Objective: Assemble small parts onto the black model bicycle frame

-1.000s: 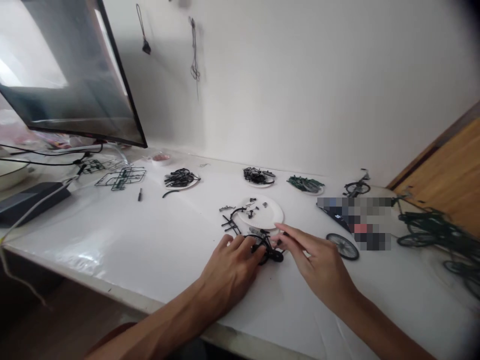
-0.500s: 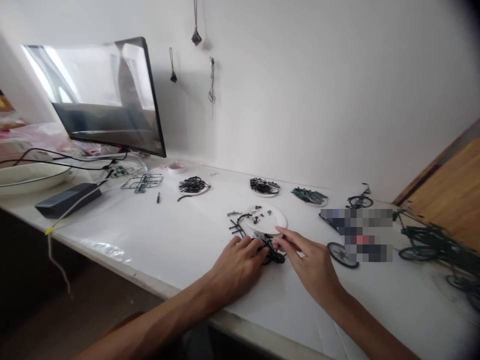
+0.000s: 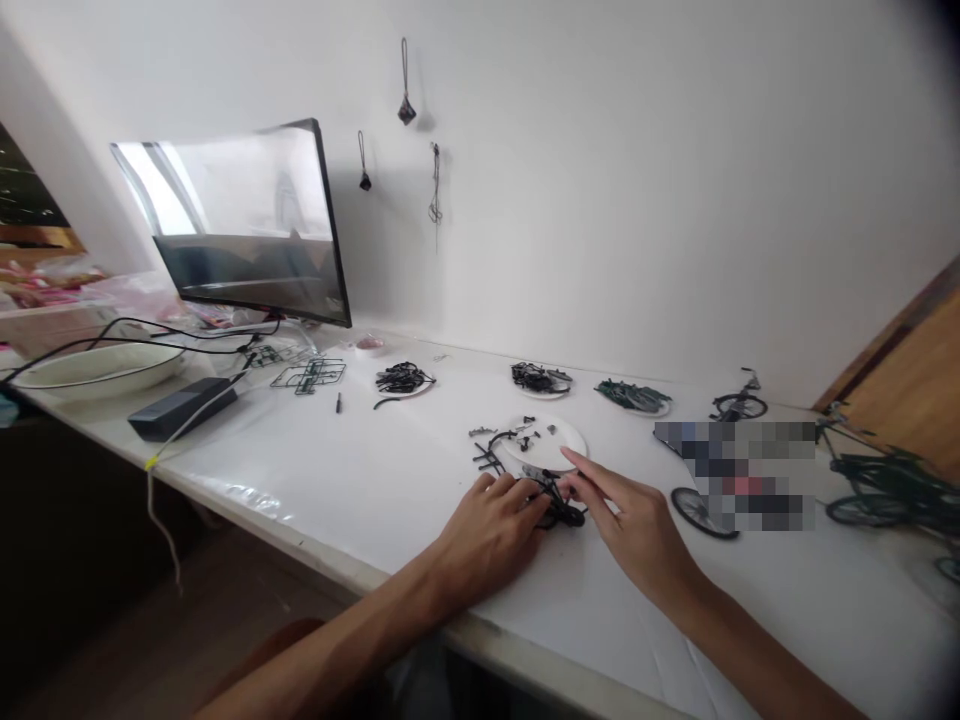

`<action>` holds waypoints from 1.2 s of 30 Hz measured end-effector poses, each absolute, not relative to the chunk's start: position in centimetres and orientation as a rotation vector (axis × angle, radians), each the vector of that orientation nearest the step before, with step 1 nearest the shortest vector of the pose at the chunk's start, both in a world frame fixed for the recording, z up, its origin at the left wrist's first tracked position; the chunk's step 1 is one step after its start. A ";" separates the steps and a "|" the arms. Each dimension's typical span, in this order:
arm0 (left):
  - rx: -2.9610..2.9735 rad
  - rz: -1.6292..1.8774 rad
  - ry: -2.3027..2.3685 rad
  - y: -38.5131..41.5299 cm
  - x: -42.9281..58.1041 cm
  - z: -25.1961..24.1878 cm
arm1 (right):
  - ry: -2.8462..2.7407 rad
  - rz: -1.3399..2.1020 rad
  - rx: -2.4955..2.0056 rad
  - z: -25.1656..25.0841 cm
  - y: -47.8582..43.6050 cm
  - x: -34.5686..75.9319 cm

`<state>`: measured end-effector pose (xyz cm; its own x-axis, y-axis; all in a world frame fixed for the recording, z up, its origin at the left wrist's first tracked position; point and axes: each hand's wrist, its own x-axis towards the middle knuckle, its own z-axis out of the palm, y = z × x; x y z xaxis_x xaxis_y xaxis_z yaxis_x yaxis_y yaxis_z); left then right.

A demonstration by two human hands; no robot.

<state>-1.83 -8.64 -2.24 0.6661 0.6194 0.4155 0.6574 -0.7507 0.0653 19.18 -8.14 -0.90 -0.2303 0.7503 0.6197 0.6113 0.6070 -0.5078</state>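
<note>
My left hand point(image 3: 495, 520) is closed on a dark bicycle-like assembly point(image 3: 566, 510) on the white table, its fingers curled over the left side. From the right, my right hand point(image 3: 626, 505) meets the same assembly, thumb and fingertips pinched together at its upper edge; what they pinch is too small to name. Just behind the hands lies a white plate point(image 3: 574, 440) with several small dark parts. Black rod-like pieces point(image 3: 489, 457) lie at the plate's left side. A loose spoked wheel point(image 3: 703, 513) rests right of my right hand.
Plates of black parts point(image 3: 403, 378), point(image 3: 538, 378) and green parts point(image 3: 634, 396) stand along the wall. Model bicycles point(image 3: 889, 485) are at the right. A monitor point(image 3: 255, 220), dark box point(image 3: 184, 408), basin point(image 3: 97, 370) and green frames point(image 3: 309, 376) occupy the left.
The camera view has shifted, so the scene appears further right and slightly lower. Both hands remain at the dark assembly, with little visible change in their grip.
</note>
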 end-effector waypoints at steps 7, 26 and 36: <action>-2.786 -0.713 -1.089 -8.5 -1.8 -2.6 | -1.920 0.311 -1.126 -0.7 -8.2 19.5; -2.898 -0.720 -0.898 -8.5 -1.9 -2.4 | -1.741 0.418 -1.195 -0.6 -7.5 19.0; -2.919 -0.722 -0.914 -8.7 -1.9 -2.1 | -1.800 0.507 -1.184 -0.1 -8.5 18.9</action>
<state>-1.91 -8.67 -2.13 0.7251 0.5406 0.4266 0.5401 -0.8308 0.1347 18.94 -8.46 -0.07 -0.1415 0.8792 0.4550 0.5124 0.4583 -0.7263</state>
